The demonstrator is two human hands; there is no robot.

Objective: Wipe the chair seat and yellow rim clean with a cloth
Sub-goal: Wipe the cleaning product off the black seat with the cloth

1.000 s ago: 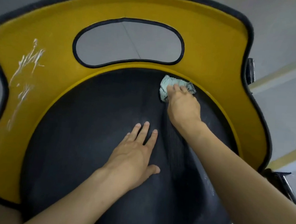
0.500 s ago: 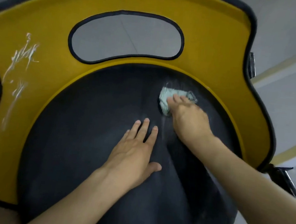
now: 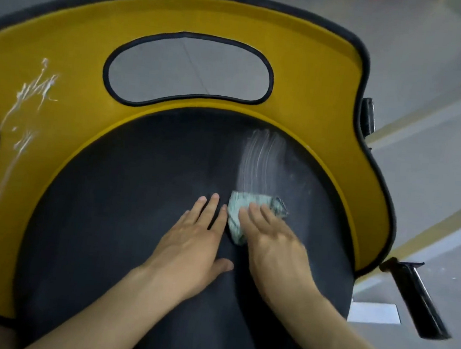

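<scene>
While left hand lies flat on seat, right hand presses cloth flat

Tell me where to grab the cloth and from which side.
Pinch the cloth at its exposed far edge, from above on the yellow rim side: the right hand presses flat over its near part, and the left hand crowds its left.

There are 2 hands, 1 cloth, 1 chair.
</scene>
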